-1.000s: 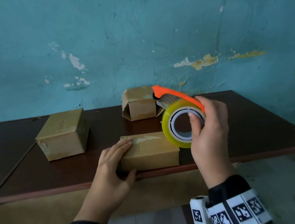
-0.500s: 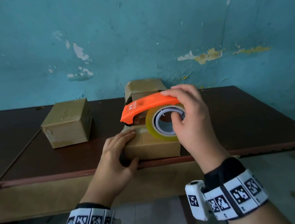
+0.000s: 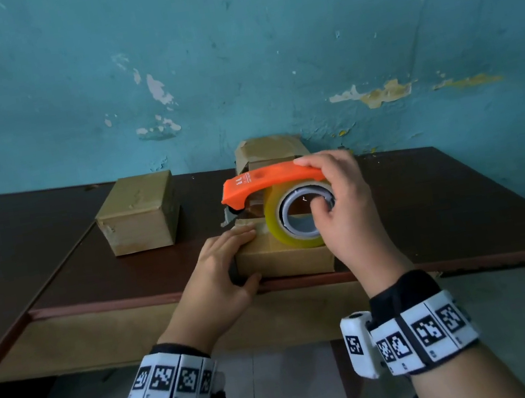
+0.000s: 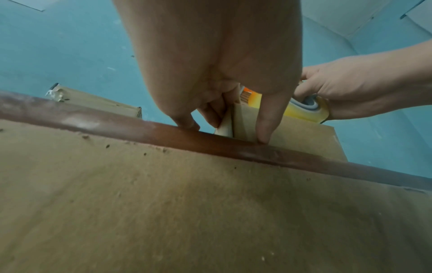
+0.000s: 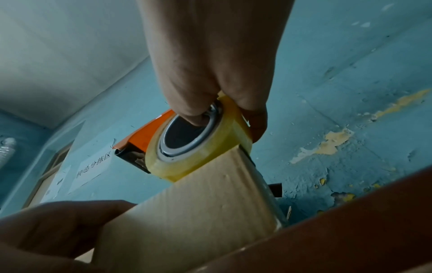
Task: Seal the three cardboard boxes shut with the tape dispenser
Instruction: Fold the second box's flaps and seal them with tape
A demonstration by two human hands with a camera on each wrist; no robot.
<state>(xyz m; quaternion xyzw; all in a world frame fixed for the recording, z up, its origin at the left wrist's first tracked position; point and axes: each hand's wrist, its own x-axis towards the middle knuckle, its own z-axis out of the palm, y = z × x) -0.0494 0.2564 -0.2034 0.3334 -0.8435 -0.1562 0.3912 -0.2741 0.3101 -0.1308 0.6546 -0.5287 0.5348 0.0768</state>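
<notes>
A small cardboard box (image 3: 285, 261) sits at the table's front edge. My left hand (image 3: 227, 267) holds its left end, fingers flat on the top and thumb against the front face (image 4: 261, 122). My right hand (image 3: 344, 216) grips the orange tape dispenser (image 3: 268, 178), thumb inside the core of the yellow tape roll (image 3: 290, 229). The roll (image 5: 198, 147) rests on the box's top and the dispenser's nose points left over the left end. A second box (image 3: 140, 212) stands at the back left. A third box (image 3: 267, 152), flaps loose, stands against the wall behind the dispenser.
The dark brown table (image 3: 446, 203) ends in a reddish front edge (image 4: 117, 125) with a tan panel below. A peeling blue wall (image 3: 231, 65) closes the back. The table surface right of the near box is bare.
My right hand has brought the dispenser down from upright in the air and laid it flat, nose to the left, onto the near box. My left hand stays on the box.
</notes>
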